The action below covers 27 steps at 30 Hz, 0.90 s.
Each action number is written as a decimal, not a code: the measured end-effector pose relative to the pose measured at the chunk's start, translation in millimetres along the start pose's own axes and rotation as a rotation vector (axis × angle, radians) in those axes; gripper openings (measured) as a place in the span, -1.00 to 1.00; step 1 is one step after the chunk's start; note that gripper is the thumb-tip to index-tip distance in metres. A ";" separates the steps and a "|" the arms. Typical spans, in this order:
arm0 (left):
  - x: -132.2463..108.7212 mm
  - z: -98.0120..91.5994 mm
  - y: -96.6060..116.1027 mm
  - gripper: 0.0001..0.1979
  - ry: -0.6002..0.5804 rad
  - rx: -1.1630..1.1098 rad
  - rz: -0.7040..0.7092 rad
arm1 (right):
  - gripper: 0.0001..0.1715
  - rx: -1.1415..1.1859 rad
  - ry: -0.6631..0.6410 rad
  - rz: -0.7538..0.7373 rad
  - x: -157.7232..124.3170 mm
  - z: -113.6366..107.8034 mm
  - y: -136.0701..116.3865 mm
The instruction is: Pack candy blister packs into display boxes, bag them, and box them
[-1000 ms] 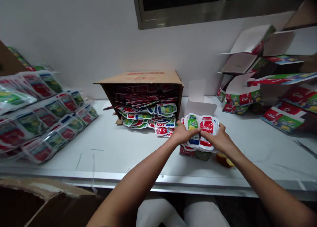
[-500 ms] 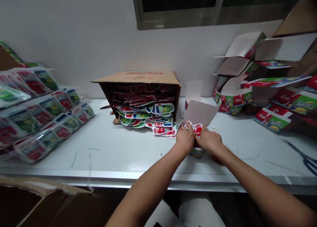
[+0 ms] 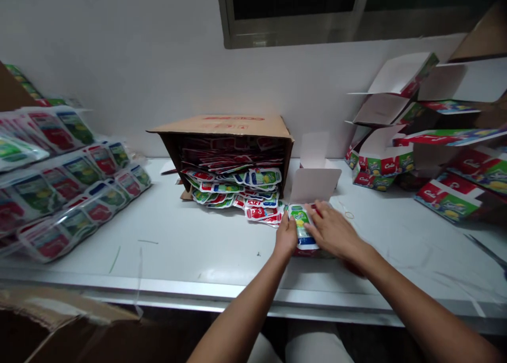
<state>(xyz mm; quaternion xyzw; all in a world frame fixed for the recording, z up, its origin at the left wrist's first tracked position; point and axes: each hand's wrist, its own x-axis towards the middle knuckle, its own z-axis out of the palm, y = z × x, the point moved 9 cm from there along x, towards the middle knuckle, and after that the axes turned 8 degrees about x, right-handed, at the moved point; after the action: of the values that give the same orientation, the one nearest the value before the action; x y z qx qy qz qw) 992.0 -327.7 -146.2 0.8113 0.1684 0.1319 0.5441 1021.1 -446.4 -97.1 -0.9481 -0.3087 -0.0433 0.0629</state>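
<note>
A small printed carton (image 3: 307,252) stands on the table in front of me with its white lid flap (image 3: 316,185) raised at the back. On top in its opening lies a green sachet (image 3: 299,219) with a yellow fruit picture and a blue band. My left hand (image 3: 285,236) grips the carton's left side, thumb beside the sachet. Stretched fingers of my right hand (image 3: 335,230) lie flat over the right part of the contents; the palm hides what is beneath. Red sachets (image 3: 262,213) lie just left of the carton.
A brown cardboard box (image 3: 237,124) on its side holds stacked sachets. Bagged sachet strips (image 3: 67,189) fill the left. Open printed cartons (image 3: 382,162) are piled at the right, with scissors (image 3: 489,252) near them. Another cardboard box (image 3: 59,321) sits below the table edge.
The green sachet now shows on top where red ones showed before. My right hand has flattened out over the contents, and my left has shifted to the carton's left side.
</note>
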 end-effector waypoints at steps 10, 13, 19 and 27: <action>5.9 -27.2 2.7 -0.42 0.057 -0.233 0.065 | -0.32 0.337 -0.207 -0.349 -9.0 21.8 -21.2; -3.9 -14.1 17.2 -0.40 -0.071 -0.227 0.159 | -0.29 0.372 -0.193 -0.405 -16.6 14.3 -29.8; -104.5 -55.2 -28.0 -0.50 0.244 -0.119 -0.089 | -0.37 0.472 -0.165 -0.747 -47.3 -8.2 -96.1; -130.8 -167.9 -47.8 -0.57 0.889 0.167 -0.272 | -0.70 0.612 0.343 -0.165 -69.8 -42.2 6.1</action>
<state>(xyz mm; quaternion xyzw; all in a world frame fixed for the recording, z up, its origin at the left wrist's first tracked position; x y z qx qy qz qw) 800.3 -224.7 -131.9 0.6878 0.4997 0.3800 0.3645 966.6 -497.9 -64.3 -0.8362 -0.3677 -0.1124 0.3911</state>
